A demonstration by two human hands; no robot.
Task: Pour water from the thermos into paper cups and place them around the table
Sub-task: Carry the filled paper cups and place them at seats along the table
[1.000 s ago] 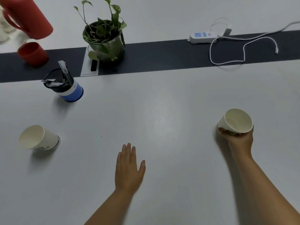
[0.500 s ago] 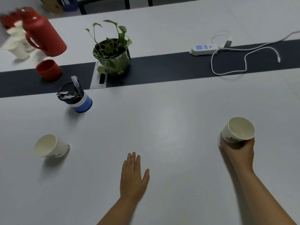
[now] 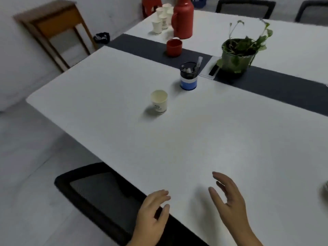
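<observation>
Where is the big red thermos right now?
The red thermos stands upright at the far end of the table, beside the cluster of paper cups and just behind its red lid cup.

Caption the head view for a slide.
Both hands, left and right, hover empty over the table; one paper cup placed, thermos beyond.

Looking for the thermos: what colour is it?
Red, thermos at the table's far end, shown in the head view.

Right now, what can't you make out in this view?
- Paper cup, head view: water level unreadable, its interior is blurred.
- Pale object: cut off by the right edge.
- Stacked cups beside the thermos: count blurred.
- Left hand, right hand: empty, motion-blurred.
</observation>
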